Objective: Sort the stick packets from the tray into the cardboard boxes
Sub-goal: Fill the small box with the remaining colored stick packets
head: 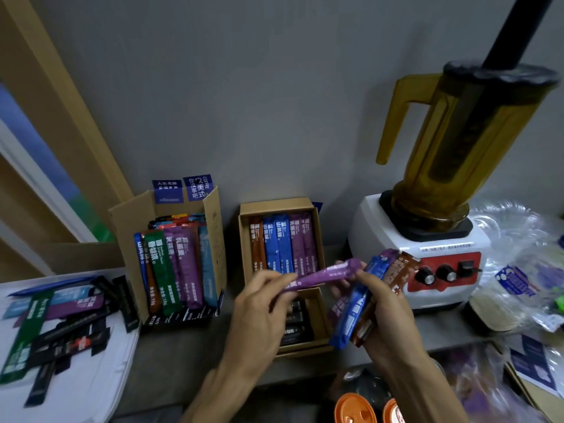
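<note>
My left hand [259, 315] pinches one purple stick packet [323, 274] and holds it across the flat cardboard box [244, 239]. My right hand [387, 319] grips a bundle of stick packets [360, 300], blue, purple and brown, and its fingertips touch the purple packet's right end. The flat box's upper half holds brown, blue and purple packets lying side by side; its lower half [320, 312] holds black ones. A taller cardboard box [213, 227] to the left stands packed with upright packets. The white tray [91, 377] at the left carries several loose packets, mostly black, green and purple.
A blender [427, 239] with an amber jug stands right of the flat box against the grey wall. Clear plastic bags [518, 285] pile up at the far right. Two orange lids [354, 409] sit at the bottom edge. A wooden frame [45, 117] rises at the left.
</note>
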Available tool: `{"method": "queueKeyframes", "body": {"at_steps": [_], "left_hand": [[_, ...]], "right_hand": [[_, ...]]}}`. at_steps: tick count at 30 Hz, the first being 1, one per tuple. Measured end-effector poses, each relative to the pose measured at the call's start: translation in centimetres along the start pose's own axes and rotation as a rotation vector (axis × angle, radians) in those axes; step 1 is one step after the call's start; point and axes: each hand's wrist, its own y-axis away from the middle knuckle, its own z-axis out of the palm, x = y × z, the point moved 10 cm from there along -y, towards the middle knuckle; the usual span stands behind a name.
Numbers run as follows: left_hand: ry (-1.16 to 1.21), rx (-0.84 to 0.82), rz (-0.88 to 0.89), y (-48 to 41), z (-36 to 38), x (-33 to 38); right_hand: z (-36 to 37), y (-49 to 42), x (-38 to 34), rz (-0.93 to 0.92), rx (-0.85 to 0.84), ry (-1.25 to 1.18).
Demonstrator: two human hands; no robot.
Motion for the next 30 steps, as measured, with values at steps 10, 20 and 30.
{"method": "queueKeyframes", "body": {"at_steps": [10,20,30], "left_hand": [[0.561,0.036,-0.212,-0.5,-1.0,-1.9],[1.078,0.283,-0.583,-0.8,1.3,-4.5],[0.156,0.016,-0.344,-9.3,2.4,-4.2]], "right_hand": [[0.3,0.8,-1.4,-0.104,0.020,0.394],[0.6,0.6,-0.9,-0.153,0.038,0.509],[-2.3,0.5,0.2,-0.061,0.114,0.558]]}}
